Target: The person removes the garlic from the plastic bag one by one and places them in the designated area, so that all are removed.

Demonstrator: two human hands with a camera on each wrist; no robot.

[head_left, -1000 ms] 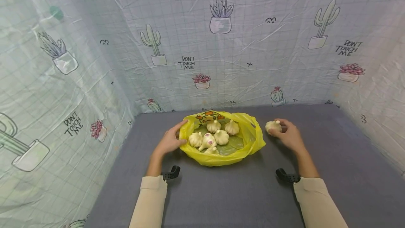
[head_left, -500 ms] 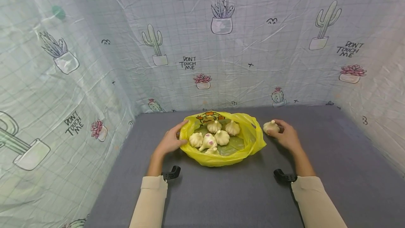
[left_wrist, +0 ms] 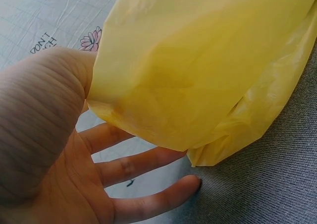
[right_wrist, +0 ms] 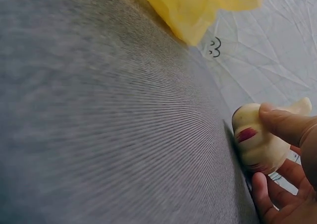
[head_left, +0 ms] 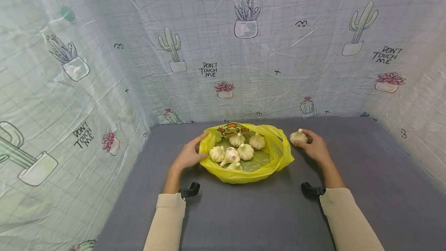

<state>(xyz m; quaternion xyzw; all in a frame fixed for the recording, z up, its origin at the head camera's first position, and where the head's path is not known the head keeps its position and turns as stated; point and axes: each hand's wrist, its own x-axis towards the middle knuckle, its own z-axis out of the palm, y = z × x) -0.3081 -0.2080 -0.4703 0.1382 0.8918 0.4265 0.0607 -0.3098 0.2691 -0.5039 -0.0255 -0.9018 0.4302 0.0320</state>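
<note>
A yellow plastic bag (head_left: 240, 177) lies with its mouth spread wide in the middle of the head view. Several garlic bulbs (head_left: 245, 152) sit inside it, one with purple marks (head_left: 230, 156). My left hand (head_left: 188, 154) holds the bag's left rim, thumb over the edge; in the left wrist view the yellow plastic (left_wrist: 163, 80) hides the thumb's tip, and the other fingers (left_wrist: 143, 204) spread outside. Right of the bag, my right hand (head_left: 316, 148) grips another garlic bulb (head_left: 298, 137) between thumb and fingers. The right wrist view shows this bulb (right_wrist: 255, 137) with purple patches, close to the table surface.
A dark grey cloth covers the table (head_left: 244, 216). Behind and at the sides hangs a pale curtain (head_left: 271, 57) printed with cacti. Black wrist straps (head_left: 311, 190) sit at both sleeve cuffs.
My right hand has shifted slightly left with the garlic bulb, whose stem now points more upward. The left hand and the bag have stayed in place.
</note>
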